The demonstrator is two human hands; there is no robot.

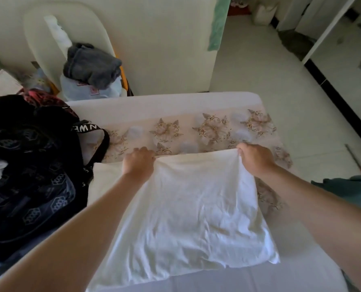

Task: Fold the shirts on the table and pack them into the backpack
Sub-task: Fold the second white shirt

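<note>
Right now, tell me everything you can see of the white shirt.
The white shirt is thin, creased cloth, lying flat and seemingly folded over on the floral-covered table. The left hand and right hand each grip its far edge. Its left side lies close beside the black backpack.

A room in a home is shown. A desk [175, 102] covered in white, with a floral cloth [213, 127] laid across its far part, stands on a pale tiled floor [259, 70]. At the far left, a white chair [49, 28] is piled with a grey garment [91, 64] and a plastic bag [78, 89], and papers [2, 83] are heaped beside it. A green cloth [218, 22] is hung at a wall corner, past which a further room is seen at the far right.
</note>
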